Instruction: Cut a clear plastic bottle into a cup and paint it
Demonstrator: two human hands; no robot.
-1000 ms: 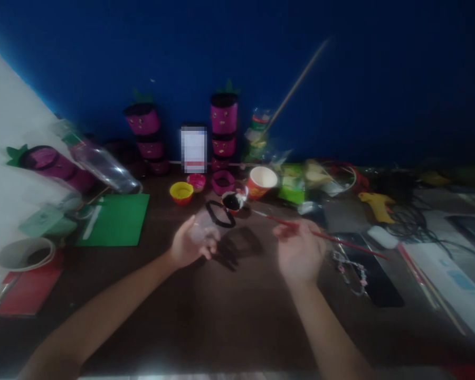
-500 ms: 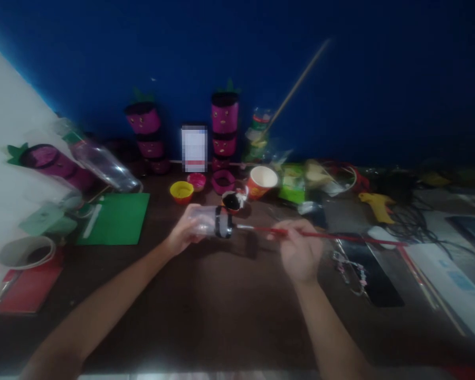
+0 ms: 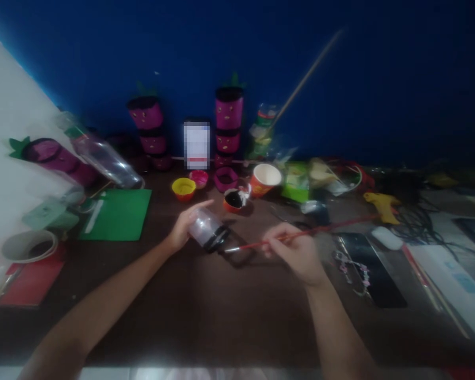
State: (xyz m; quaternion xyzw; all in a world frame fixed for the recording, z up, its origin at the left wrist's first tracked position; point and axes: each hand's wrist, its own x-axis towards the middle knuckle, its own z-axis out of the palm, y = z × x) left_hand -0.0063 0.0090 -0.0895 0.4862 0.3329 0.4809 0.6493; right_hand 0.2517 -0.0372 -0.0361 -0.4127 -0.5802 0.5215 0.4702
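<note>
A clear plastic container (image 3: 205,226) with black bands at its lower right end is held in my left hand (image 3: 181,227), tilted down to the right. Closed around a red paintbrush (image 3: 253,245), my right hand (image 3: 291,248) is to the right of it. The brush tip is beside the container's black end; whether they touch is too blurred to tell. Just behind them are a small cup of black paint (image 3: 234,200), a yellow cup (image 3: 183,188) and a pink cup (image 3: 199,179).
Purple decorated bottles (image 3: 229,113) stand at the blue wall. A red paper cup (image 3: 265,180) is behind my hands. On the left lies a green sheet (image 3: 121,216); on the right are a black phone (image 3: 374,272), a yellow glue gun (image 3: 382,207) and cables.
The container's black end has swung downward in my left hand. The brush tip has dropped with it, and the brush now slants up to the right. The view has shifted slightly.
</note>
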